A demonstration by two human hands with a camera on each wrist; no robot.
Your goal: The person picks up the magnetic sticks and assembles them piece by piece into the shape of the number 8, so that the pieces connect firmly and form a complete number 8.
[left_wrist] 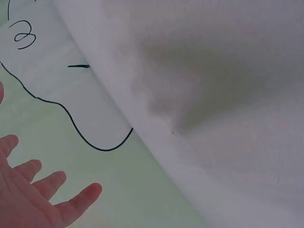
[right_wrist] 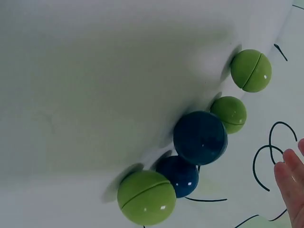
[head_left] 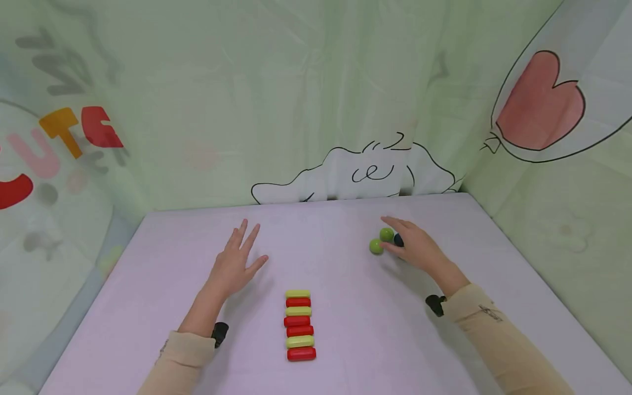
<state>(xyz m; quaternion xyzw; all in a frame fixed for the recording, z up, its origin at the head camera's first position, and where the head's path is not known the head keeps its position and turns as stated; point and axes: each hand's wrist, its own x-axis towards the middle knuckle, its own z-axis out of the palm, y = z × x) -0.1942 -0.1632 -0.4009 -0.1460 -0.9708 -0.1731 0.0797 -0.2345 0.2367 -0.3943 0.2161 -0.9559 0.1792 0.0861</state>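
My left hand (head_left: pixel 231 270) hovers over the left part of the table, fingers spread and nothing held. Its fingers (left_wrist: pixel 78 204) also show in the left wrist view, apart from any object. Toward the far right, my right hand (head_left: pixel 419 246) reaches over a cluster of small balls, thumb and fingers apart. Beside its fingertips are two green balls, one farther back (head_left: pixel 387 235) and one nearer (head_left: pixel 376 246), with a dark blue ball (head_left: pixel 398 240) partly hidden by the hand. The right wrist view shows three green balls (right_wrist: pixel 146 197) and two dark blue balls (right_wrist: pixel 200 137); whether the hand touches one cannot be told.
Several short red and yellow rods lie side by side in a column, a red rod (head_left: pixel 301 354) nearest and a yellow rod (head_left: pixel 298 294) farthest. A pale cloth covers the table (head_left: pixel 336 252). Printed curtains (head_left: pixel 222 109) rise behind and at both sides.
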